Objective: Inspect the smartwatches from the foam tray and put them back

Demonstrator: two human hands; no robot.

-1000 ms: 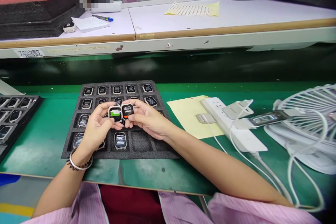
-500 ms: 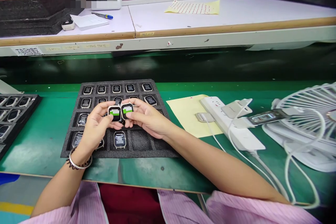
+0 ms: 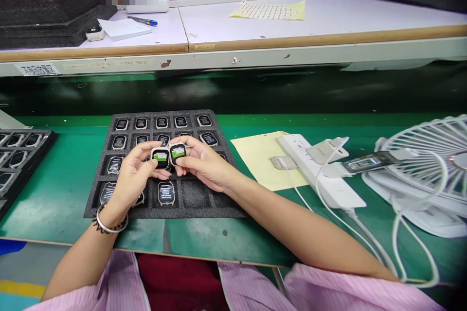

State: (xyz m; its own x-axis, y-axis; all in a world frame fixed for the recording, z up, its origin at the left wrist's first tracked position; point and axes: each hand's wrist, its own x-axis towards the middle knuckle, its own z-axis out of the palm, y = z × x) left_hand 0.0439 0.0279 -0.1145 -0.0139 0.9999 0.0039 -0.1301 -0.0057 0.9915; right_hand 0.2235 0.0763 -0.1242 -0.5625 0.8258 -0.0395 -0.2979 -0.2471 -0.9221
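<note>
My left hand (image 3: 133,175) grips a small watch body (image 3: 160,157) whose screen shows a green bar. My right hand (image 3: 204,163) grips a second watch body (image 3: 177,151), also with a green bar on its screen. The two are held side by side, touching, above a black foam tray (image 3: 199,199). Several more watch bodies (image 3: 166,192) lie in the tray's pockets with lit text screens. Some pockets at the near right hold nothing. A beaded bracelet circles my left wrist.
A second black tray with watch bodies (image 3: 18,155) sits at the far left. To the right lie a yellow sheet (image 3: 260,155), a white power strip (image 3: 317,170) with plugs and cables, and a white fan (image 3: 430,165). A raised white bench (image 3: 292,29) runs behind.
The screen of the watch body in my right hand went from an orange-red bar to a green bar. Both hands stayed almost still over the tray.
</note>
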